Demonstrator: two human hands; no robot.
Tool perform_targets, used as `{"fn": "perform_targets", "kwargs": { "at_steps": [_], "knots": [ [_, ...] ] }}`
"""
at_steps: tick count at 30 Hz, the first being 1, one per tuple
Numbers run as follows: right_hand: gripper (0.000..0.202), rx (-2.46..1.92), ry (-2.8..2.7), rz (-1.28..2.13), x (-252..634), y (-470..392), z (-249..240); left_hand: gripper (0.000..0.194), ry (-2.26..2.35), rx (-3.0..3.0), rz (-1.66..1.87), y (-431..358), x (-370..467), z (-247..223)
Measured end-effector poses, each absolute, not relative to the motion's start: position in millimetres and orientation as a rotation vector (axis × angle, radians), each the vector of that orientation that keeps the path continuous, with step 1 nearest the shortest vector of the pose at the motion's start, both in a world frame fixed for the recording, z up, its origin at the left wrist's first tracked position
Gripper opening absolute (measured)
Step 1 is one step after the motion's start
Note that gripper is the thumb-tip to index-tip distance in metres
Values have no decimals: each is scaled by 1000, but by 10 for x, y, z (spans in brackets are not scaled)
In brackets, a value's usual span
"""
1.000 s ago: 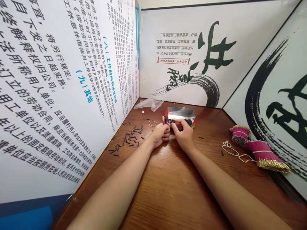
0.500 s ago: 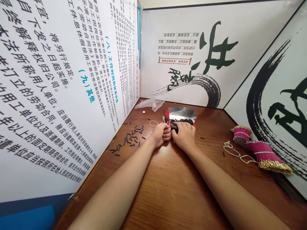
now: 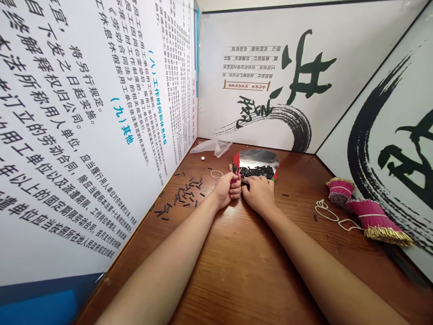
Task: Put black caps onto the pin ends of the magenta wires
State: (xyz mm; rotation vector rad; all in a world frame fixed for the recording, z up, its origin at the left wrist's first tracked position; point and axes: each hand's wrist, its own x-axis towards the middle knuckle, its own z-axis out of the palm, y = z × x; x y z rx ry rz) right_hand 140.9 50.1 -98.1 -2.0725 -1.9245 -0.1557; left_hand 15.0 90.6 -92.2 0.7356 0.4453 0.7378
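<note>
My left hand (image 3: 228, 188) is wrapped round a small bunch of pink wires (image 3: 234, 169) whose gold and black ends stick out above the fist. Close beside it on the right is my right hand (image 3: 259, 193), its fingers curled at the near edge of an open pouch; what its fingertips hold, if anything, is too small to make out. The pouch (image 3: 262, 156) has a silver inside and red edges. Many short black tubes (image 3: 259, 172) lie in it, just beyond my right fingers.
Loose black tubes (image 3: 185, 195) are scattered at the left, near a white ring (image 3: 217, 174) and a clear plastic bag (image 3: 213, 146). Two tied pink wire bundles (image 3: 377, 219) (image 3: 340, 188) and white loops (image 3: 326, 211) lie right. Printed panels (image 3: 257, 122) wall in the wooden table (image 3: 223, 271).
My right hand has drawn back slightly toward me, and its fingers have curled. More of the black tubes in the pouch now show. My left hand has hardly moved.
</note>
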Motion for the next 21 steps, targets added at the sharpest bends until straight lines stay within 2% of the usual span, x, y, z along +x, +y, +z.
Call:
{"fn": "perform_targets", "kwargs": {
  "at_steps": [13,21],
  "knots": [
    [29,-2020,-1906,-115,1414,493,-983,12,439,709,732,912,144,-928],
    [38,-1845,-1758,-181,1438,542,-1047,28,487,743,725,917,166,-932]
  ]
}}
